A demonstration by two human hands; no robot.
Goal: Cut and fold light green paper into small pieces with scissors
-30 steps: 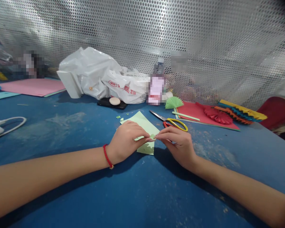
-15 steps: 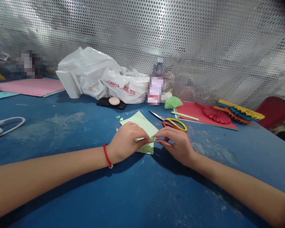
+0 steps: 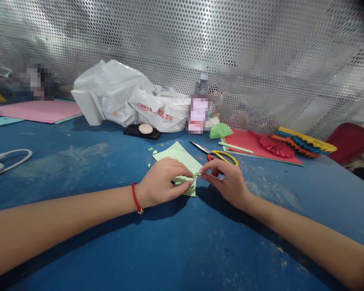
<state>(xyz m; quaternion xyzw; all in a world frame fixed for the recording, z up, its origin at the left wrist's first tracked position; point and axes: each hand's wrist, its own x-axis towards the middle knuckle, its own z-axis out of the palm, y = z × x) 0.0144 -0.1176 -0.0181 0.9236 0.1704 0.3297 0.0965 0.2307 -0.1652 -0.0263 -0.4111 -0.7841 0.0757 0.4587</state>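
Observation:
A small green paper piece [image 3: 196, 175] is between my fingertips, above a light green sheet [image 3: 177, 152] on the blue table. My right hand [image 3: 226, 180] pinches the piece from the right. On the other side, my left hand [image 3: 165, 180], with a red bracelet at the wrist, has its thumb and forefinger slightly apart next to the piece; whether they touch it is hard to tell. Just behind my right hand lie scissors [image 3: 214, 153] with yellow and red handles. Tiny green scraps [image 3: 155, 152] are scattered at the sheet's left.
White plastic bags [image 3: 118, 93], a bottle [image 3: 202, 85] and a black phone-like object [image 3: 130, 130] stand or lie behind. At the right are a green paper fan [image 3: 221, 131], red paper [image 3: 241, 139] and folded coloured strips [image 3: 309, 141]. A white cable [image 3: 18, 151] lies left.
My left thumb and forefinger have parted a little. The fingers of my right hand have shifted slightly, and more of the small green piece shows between the hands.

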